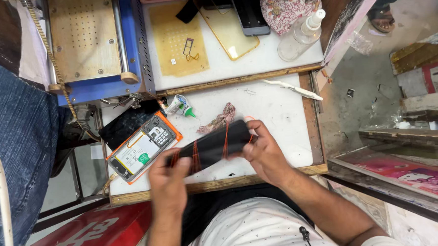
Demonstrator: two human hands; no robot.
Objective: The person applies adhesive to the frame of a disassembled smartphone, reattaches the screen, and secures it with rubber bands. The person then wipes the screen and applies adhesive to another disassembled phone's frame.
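Both hands, left hand [169, 174] and right hand [262, 153], clenched on flat black phone screen panel wound with thin orange rubber bands [211, 146], held above white work surface [274, 109] beside opened orange-framed phone body [143, 148]; banding step, steady tension needed.

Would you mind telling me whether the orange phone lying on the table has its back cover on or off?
Off: the orange phone lies with its battery and circuit board exposed.

Both forearms are bare to the elbow. The person wears a white shirt [250, 227] sprinkled with tiny dark dots. A small black clip-on microphone [303, 231] with a thin black cable sits on it.
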